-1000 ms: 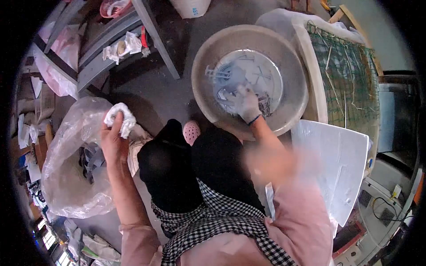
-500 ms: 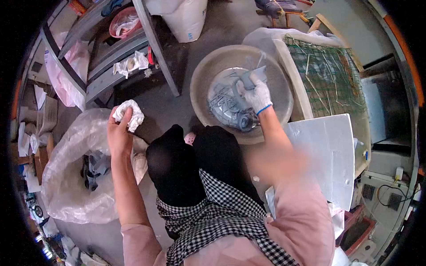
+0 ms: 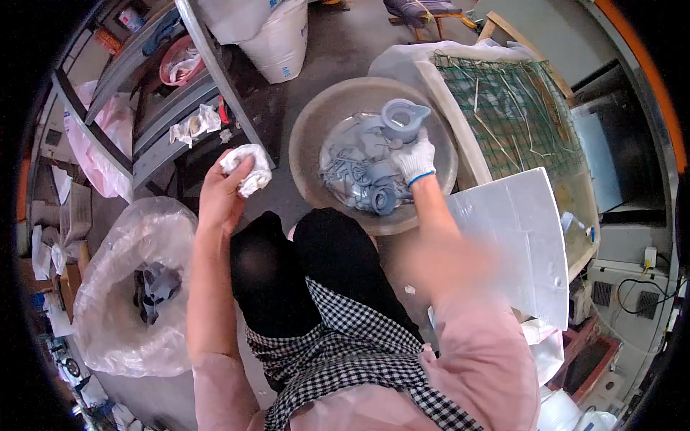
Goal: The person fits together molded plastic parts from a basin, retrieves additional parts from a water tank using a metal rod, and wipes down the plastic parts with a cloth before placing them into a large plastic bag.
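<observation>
My left hand (image 3: 228, 188), bare, is closed around a crumpled white cloth (image 3: 248, 171) in front of the shelf frame. My right hand (image 3: 414, 158) wears a white knitted glove with a blue cuff. Its fingers grip a grey plastic piece (image 3: 402, 129), ring-shaped at the top with a pointed spout, like a small jug. This piece is over the big round basin (image 3: 305, 154). Inside the basin lie more grey plastic pieces (image 3: 381, 200) and several thin grey sticks (image 3: 343, 167). The gloved fingertips are partly hidden behind the piece.
A clear plastic bag (image 3: 108, 337) with grey parts inside stands open at left. Metal shelving (image 3: 233, 86) rises behind it, near white sacks (image 3: 277, 50). Right of the basin are a green mesh (image 3: 496, 108) on a frame and a white board (image 3: 514, 237).
The grey piece has turned so its round opening and spout now face me. My left hand and cloth have moved right in view. The whole view has shifted slightly.
</observation>
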{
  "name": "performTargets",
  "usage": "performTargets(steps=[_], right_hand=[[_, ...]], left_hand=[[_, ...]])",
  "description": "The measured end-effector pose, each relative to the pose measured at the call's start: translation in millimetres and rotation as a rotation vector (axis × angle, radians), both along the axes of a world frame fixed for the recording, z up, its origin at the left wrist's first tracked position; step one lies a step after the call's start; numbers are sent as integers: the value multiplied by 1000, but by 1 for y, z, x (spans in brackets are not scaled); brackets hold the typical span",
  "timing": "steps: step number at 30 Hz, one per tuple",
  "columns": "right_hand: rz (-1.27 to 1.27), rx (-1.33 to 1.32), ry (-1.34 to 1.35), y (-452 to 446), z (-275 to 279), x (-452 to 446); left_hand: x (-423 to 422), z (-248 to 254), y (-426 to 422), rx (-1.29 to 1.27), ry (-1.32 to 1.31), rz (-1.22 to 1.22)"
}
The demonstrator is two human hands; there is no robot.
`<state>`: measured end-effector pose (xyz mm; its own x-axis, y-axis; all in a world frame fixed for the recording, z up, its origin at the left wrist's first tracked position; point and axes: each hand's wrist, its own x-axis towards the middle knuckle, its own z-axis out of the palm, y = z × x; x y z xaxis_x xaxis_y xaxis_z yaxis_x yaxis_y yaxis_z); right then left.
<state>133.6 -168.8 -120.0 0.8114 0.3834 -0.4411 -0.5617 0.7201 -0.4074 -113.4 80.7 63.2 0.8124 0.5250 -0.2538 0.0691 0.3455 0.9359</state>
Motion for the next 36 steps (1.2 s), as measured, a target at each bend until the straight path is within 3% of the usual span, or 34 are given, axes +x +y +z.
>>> performTargets(steps=[4,6,8,10,12,14,16,17,18,19,21,23,25,26,27,28,31,33,34,35,36], right_hand=[[-165,258,249,0,46,-19],[-201,295,225,0,54,-27],[-251,589,276,-1,64,-36],[-248,598,368,5,85,-47],[-196,796,284,10,91,-61],[-210,789,308,14,94,-68],[-118,863,264,17,80,-72],[-9,913,60,15,71,-79],[5,915,59,17,78,-85],[-98,621,185,21,91,-91],[63,872,141,17,61,-93],[222,1143,-16,20,43,-94],[288,1303,-158,21,46,-99],[232,1146,-61,17,47,-103],[205,1066,-14,16,53,-106],[181,983,32,14,58,-109],[50,711,298,20,94,-115],[2,377,187,26,119,-129],[2,374,184,28,109,-126],[234,793,36,32,92,-120],[319,960,-51,36,93,-118]], left_hand=[[25,1,-25,-110,21,0],[33,1,-31,-189,19,26],[35,-12,-28,-310,-106,-28],[41,-10,-48,-315,-151,47],[44,-8,-64,-275,-154,49],[46,13,-92,-229,-120,55],[48,15,-110,-139,-252,-47],[51,19,-116,-12,-270,-65],[54,21,-120,116,-289,-48],[61,21,-126,193,-359,77],[64,25,-126,275,-431,212],[60,33,-122,164,-376,36],[56,33,-114,38,-305,80],[54,31,-110,-90,-232,122],[52,31,-105,-234,-333,113],[48,30,-105,-236,-336,115],[36,33,-111,160,-355,-20],[31,36,-106,30,-329,11],[31,39,-102,-87,-311,46],[33,43,-99,-180,-320,148],[34,49,-94,-314,-337,222]])
